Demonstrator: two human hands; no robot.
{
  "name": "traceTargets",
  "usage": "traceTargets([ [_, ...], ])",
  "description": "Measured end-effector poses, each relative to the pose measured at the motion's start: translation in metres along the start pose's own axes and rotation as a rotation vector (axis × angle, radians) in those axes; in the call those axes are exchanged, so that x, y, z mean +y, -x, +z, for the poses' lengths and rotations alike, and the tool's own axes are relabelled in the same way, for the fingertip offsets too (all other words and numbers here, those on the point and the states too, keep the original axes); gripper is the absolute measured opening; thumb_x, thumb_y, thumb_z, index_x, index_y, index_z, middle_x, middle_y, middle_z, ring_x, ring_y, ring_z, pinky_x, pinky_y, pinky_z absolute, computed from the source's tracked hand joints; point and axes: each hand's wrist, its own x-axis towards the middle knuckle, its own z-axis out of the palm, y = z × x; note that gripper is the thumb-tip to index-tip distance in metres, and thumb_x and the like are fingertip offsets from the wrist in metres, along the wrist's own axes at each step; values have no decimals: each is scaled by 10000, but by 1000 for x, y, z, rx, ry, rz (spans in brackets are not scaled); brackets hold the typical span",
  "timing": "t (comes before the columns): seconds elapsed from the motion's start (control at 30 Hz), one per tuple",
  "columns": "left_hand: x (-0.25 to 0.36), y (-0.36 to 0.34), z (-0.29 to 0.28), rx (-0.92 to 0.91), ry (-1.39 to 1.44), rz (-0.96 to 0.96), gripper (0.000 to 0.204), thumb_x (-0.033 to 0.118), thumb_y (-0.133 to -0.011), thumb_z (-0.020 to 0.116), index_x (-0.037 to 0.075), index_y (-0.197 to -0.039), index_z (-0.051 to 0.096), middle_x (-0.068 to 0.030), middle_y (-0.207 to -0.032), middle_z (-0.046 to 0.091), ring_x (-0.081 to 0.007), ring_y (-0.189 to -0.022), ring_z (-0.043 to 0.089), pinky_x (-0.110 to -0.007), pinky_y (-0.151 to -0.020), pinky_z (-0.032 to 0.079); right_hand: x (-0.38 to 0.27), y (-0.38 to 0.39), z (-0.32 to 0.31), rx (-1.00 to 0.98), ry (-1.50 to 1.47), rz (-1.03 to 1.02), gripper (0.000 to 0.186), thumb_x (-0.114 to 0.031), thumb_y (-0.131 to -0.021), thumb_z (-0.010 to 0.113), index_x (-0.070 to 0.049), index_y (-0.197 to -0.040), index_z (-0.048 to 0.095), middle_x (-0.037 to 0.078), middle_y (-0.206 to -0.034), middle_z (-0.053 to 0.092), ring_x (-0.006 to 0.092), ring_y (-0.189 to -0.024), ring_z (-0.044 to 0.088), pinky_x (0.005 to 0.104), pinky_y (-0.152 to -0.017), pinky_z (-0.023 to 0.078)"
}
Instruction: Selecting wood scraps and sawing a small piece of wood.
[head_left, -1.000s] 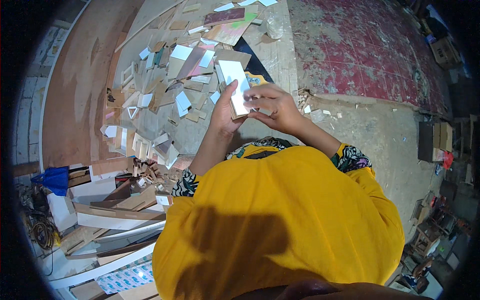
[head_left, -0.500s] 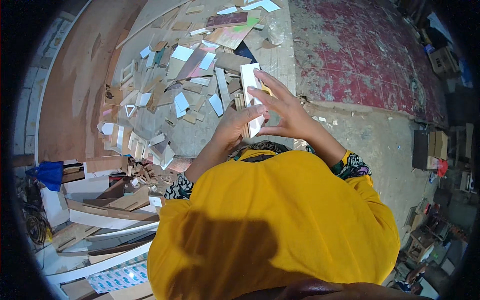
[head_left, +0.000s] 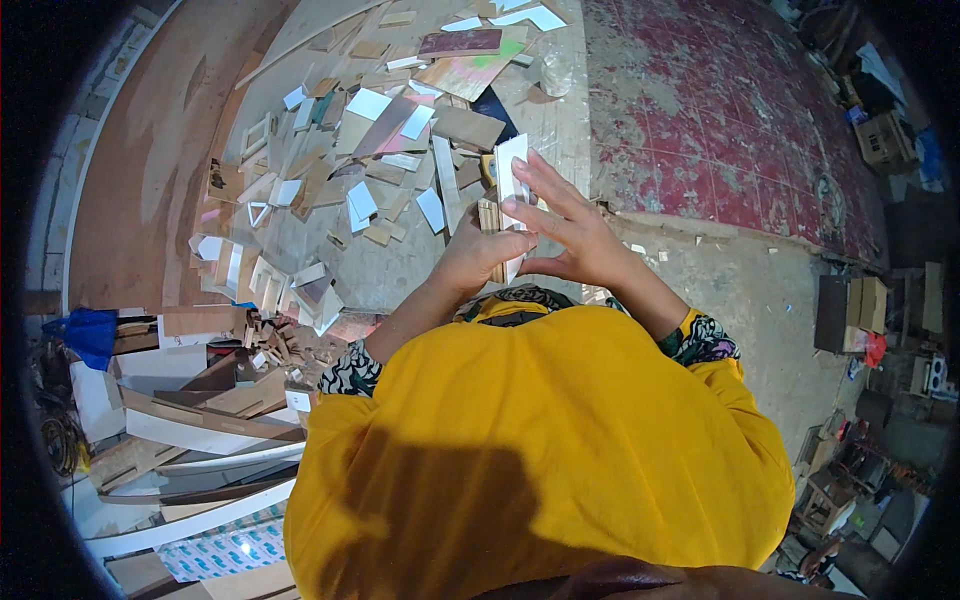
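Both hands hold a small stack of narrow wood strips, the outermost a white-faced strip (head_left: pixel 512 165) standing tilted up in front of my body. Bare layered wood edges (head_left: pixel 489 215) show on its left side. My left hand (head_left: pixel 468 255) is closed round the lower left of the stack, its thumb across the white face. My right hand (head_left: pixel 580 235) grips from the right, with fingertips on the white face and right edge and the thumb near the lower end. Some fingers of both hands are hidden behind the strips.
Beyond my hands, a worktable (head_left: pixel 360 265) carries scattered wood and white-faced offcuts (head_left: pixel 368 104). A long brown board (head_left: pixel 140 170) lies along the left. Curved boards (head_left: pixel 210 435) are piled at lower left, near a blue bag (head_left: pixel 88 338). Boxes (head_left: pixel 865 303) stand at the right.
The stack has shifted slightly right and down in the picture, with both hands still on it. More of its layered left edge shows. The view has moved slightly.
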Motion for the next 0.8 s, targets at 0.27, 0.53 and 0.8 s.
traceTargets([
  [0.27, 6, -9, -21, 295, -940, 494, 542, 135, -577, 673, 26, -1070, 477, -144, -880, 588, -274, -794, 594, -366, -694, 475, 3, -1, -7, 138, -198, 162, 502, 10, -674, 623, -72, -1163, 547, 143, -1235, 514, 298, -1100, 524, 357, -907, 428],
  [0.53, -41, 4, -72, 427, -1426, 186, 530, 233, -596, 688, 48, -1048, 480, -181, -929, 599, -368, -881, 582, -439, -760, 474, 82, 52, 54, -161, 303, 565, 403, -48, -734, 553, 3, -1134, 528, 209, -1173, 524, 367, -1067, 516, 384, -900, 440],
  [0.8, -75, 24, -96, 411, -1458, -95, 485, 221, -611, 679, 42, -1026, 504, -177, -963, 591, -361, -900, 580, -439, -759, 476, 130, 59, 124, -370, 572, 461, 163, -91, -773, 502, 2, -899, 547, 168, -888, 581, 328, -908, 569, 385, -753, 484],
])
